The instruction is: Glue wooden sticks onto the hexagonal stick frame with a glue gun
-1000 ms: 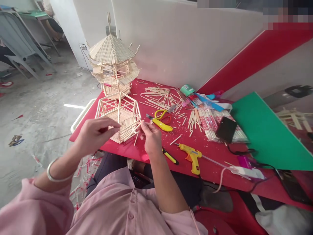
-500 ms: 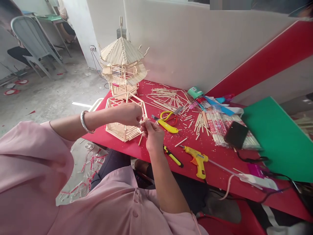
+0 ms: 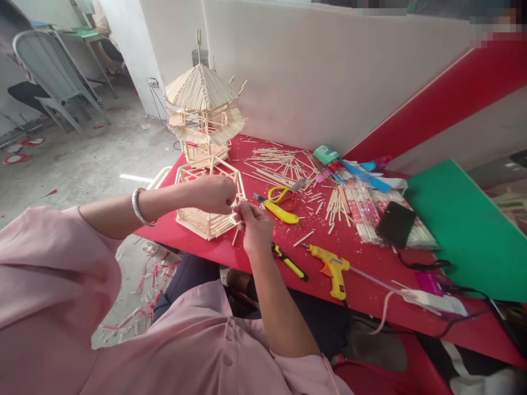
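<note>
A six-sided open frame of thin wooden sticks (image 3: 208, 226), with a stick floor, stands at the near left of the red table. My left hand (image 3: 218, 193), wearing a bangle on its wrist, reaches across the frame with its fingers closed. At the frame's right side, my right hand (image 3: 257, 224) pinches with thumb and fingertips, meeting the left fingertips. What lies in either grip is too small and covered to make out. Just below the right hand a short stick (image 3: 235, 236) slants down. Behind the frame rises a tiered stick pagoda (image 3: 201, 90).
Loose sticks (image 3: 275, 159), yellow-handled scissors (image 3: 278, 193), a yellow cutter (image 3: 282, 212) and a second cutter (image 3: 291, 263) lie right of my hands. Nearer me is a yellow glue gun (image 3: 332, 267). Stick packs (image 3: 362, 219), a dark phone (image 3: 396, 222) and a green board (image 3: 461, 230) lie farther right.
The view has shifted slightly. Both hands keep nearly the same place and closed pose at the frame's right side.
</note>
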A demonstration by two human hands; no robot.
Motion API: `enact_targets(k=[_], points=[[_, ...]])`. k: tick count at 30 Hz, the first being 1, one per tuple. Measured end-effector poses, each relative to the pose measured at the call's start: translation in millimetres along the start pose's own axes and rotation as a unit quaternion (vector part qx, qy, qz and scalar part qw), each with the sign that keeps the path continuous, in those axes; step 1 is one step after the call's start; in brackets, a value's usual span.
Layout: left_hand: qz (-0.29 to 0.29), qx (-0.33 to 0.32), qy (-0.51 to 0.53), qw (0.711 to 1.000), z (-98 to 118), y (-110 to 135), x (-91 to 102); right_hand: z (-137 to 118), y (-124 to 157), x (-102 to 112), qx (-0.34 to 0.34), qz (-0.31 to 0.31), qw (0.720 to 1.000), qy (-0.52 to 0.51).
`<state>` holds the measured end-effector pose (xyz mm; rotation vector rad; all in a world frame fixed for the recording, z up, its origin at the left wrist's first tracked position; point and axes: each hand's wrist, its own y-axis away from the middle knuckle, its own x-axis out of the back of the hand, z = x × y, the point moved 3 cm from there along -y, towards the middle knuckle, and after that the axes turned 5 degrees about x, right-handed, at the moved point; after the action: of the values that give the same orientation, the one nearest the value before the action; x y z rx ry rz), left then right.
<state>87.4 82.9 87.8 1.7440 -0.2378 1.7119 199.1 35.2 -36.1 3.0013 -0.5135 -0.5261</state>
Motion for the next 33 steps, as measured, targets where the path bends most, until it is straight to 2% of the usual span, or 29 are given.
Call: enact_targets(k=[11,16,33], points=[[0.0,-0.004,0.02,1.0,-13.7,-5.2,-10.1,3.3,-0.5,-0.8,-0.01,0.008,1.0,-0.018],[0.015,-0.015,0.033,0.999,-15.2,-4.4,-10.1,6.6,0.0,-1.1,-0.015,0.004,1.0,-0.011],[0.0,-0.016,0.036,0.999,-19.9,-2.9,-13.2,10.6,5.1,-4.4,-0.034,-0.006,0.999,-0.027]])
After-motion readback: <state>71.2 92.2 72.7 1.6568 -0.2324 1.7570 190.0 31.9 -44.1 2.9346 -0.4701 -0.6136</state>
